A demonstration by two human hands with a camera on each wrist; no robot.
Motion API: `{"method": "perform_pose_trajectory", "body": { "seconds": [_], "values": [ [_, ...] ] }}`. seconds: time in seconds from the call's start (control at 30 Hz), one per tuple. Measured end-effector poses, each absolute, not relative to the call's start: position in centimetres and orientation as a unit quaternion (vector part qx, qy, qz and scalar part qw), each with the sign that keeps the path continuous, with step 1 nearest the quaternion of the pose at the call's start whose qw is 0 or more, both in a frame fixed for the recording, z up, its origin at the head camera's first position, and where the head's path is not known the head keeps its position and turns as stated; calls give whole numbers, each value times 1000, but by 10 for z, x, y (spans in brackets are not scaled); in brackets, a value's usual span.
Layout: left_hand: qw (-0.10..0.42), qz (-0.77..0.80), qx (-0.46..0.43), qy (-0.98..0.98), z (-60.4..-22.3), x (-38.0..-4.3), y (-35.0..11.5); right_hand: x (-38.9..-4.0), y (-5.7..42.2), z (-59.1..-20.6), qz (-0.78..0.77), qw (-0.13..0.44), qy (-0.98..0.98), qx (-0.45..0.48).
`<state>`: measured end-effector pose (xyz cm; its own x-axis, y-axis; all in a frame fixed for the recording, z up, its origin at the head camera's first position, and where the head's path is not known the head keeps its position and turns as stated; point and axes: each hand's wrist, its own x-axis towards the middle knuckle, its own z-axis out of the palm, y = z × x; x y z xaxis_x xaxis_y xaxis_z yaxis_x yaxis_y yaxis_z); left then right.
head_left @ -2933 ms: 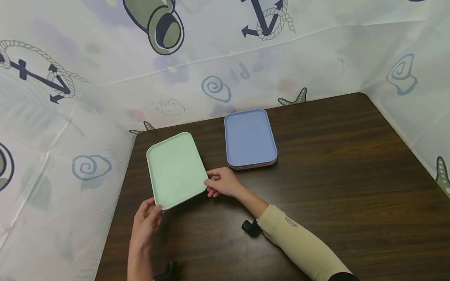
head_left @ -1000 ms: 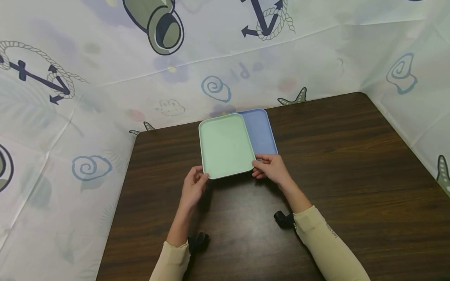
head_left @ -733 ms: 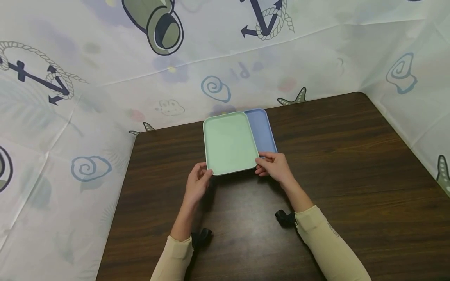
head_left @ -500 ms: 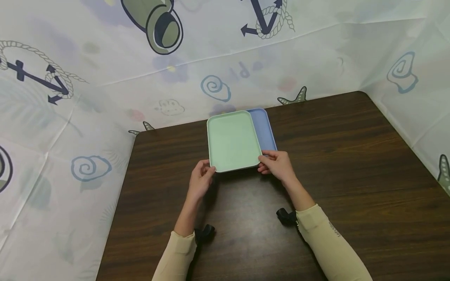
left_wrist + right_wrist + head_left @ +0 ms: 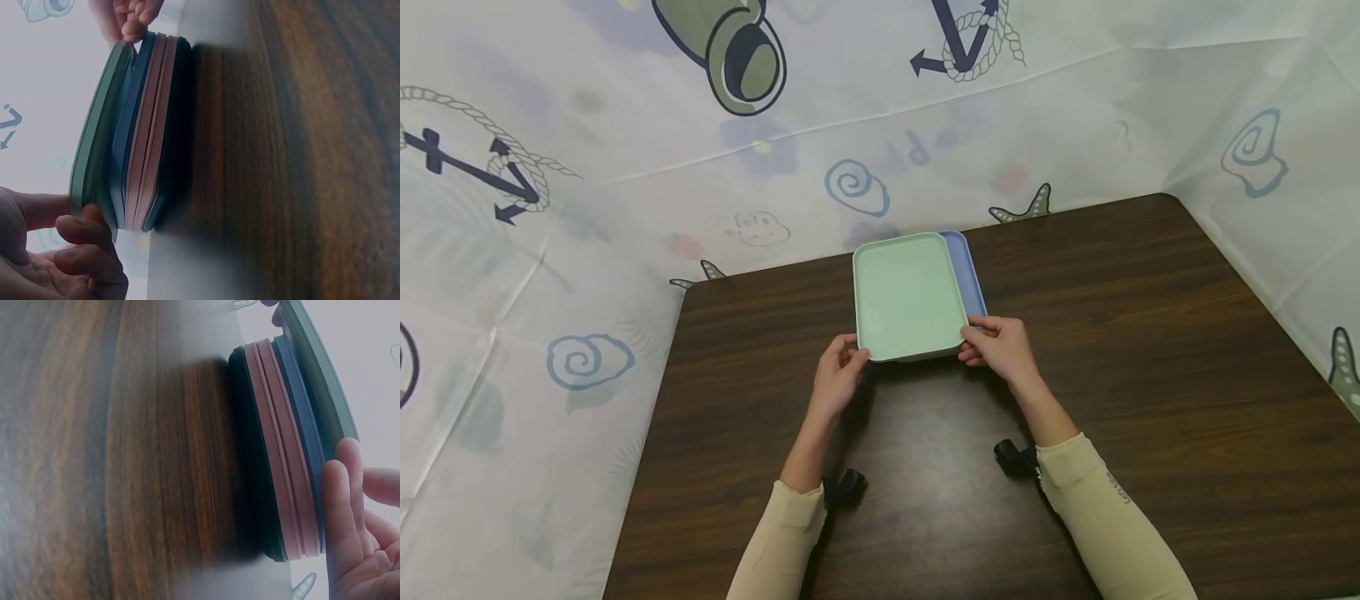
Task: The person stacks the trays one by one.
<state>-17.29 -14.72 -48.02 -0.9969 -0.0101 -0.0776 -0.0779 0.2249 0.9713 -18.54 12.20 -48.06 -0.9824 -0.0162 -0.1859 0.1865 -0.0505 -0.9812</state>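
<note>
A pale green rectangular tray (image 5: pixel 910 296) lies over a stack of trays, shifted a little left of it. My left hand (image 5: pixel 837 377) pinches its near left corner, thumb on top and fingers beneath. At the near right corner my right hand (image 5: pixel 1003 348) grips the rim the same way. A strip of the blue tray (image 5: pixel 968 275) shows along the right. In the left wrist view two pink trays (image 5: pixel 147 144) sit under the blue one, and a narrow gap parts the green tray from the stack. A dark layer (image 5: pixel 253 456) forms the stack's bottom in the right wrist view.
The stack stands on a dark wood-grain table (image 5: pixel 1150 375), close to its back edge. Behind and beside it hangs a white cloth (image 5: pixel 1075 117) printed with anchors and shells. A black wrist camera (image 5: pixel 1015 458) juts inward from the right sleeve, another (image 5: pixel 846 487) from the left.
Both hands have carried the green tray from the table's left side rightward and back over the blue tray, covering most of it. The stack has stayed in place.
</note>
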Motion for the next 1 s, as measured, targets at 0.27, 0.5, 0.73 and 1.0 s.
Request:
{"method": "perform_pose_trajectory", "body": {
  "seconds": [0.27, 0.5, 0.73, 1.0],
  "values": [
    [19, 608, -21, 793, -485, -180, -142, -188, 128, -480, -720, 57, 688, 73],
    [38, 611, -1, 791, -479, -183, -137, -189, 133, -477, -720, 44, 688, 82],
    [29, 592, 4, 806, -456, -175, -124, -190, 139, -480, -713, 36, 695, 85],
    [2, 560, -2, 828, -483, -186, -123, -192, 145, -481, -705, 35, 704, 82]
  ]
}}
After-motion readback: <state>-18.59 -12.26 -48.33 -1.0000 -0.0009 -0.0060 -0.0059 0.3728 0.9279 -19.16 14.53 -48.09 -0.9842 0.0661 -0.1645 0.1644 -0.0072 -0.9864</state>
